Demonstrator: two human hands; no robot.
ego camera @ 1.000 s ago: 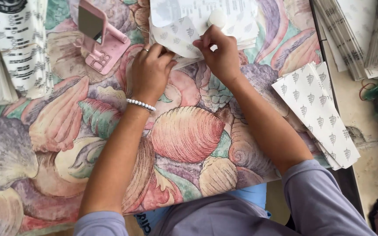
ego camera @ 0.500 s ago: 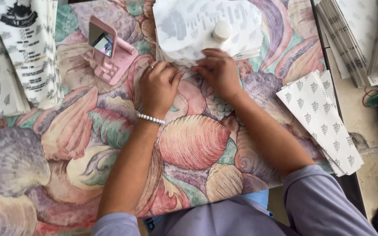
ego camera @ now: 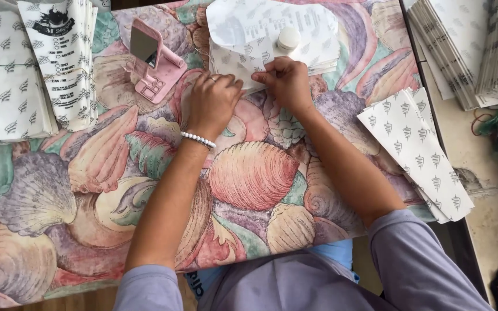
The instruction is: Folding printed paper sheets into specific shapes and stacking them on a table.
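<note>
**Paper bag pinched at the near edge of the stack**

Paper bags (ego camera: 272, 43), white with a small printed pattern, lie in a loose stack at the far middle of the desk (ego camera: 249, 178), which is covered by a shell-patterned cloth. A small white bottle (ego camera: 288, 39) stands on top of the stack.

Head view: both hands meet at the stack's near edge, so the paper lies just beyond the fingers, its long axis running left to right. The left hand (ego camera: 210, 102) rests knuckles-up with its fingers curled onto the edge; the right hand (ego camera: 286, 80) is the nearer to the bottle and pinches a corner, though whether one sheet or several is hard to tell. A pink phone stand (ego camera: 154, 60) sits just left of the left hand. Folded bags (ego camera: 416, 152) lie well to the right.

Against the earlier frames, both hands sit a little farther apart along the edge.
</note>
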